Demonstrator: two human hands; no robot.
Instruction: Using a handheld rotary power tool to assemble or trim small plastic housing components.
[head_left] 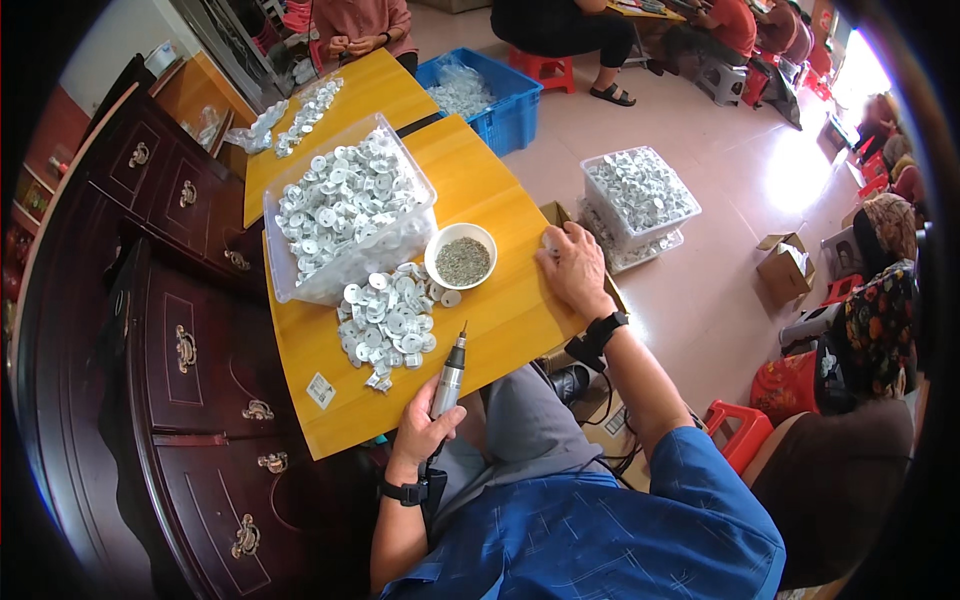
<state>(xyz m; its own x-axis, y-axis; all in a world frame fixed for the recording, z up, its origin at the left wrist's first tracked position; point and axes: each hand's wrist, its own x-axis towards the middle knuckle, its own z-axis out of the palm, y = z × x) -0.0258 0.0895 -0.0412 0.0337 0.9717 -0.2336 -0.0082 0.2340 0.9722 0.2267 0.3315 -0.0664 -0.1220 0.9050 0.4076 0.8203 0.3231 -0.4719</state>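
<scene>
The left hand [425, 425] gripped a slim electric screwdriver [449, 375] pointing at white parts [385, 320] just ahead, while the right hand [575, 270] lay open on the table [500, 310].

on the near table [500, 320], a loose pile of small round parts [388, 322] lies in the middle, with a bin of the same parts [345, 210] just behind it and a small bowl [461, 256] to the pile's right. the right hand [575, 268] rests at the table's right edge, right of the bowl. the left hand [422, 428] holds a pen-shaped power tool [449, 378] at the near edge, tip toward the pile. a second table [375, 85] stands behind, a crate [495, 95] on the floor right of it.
</scene>
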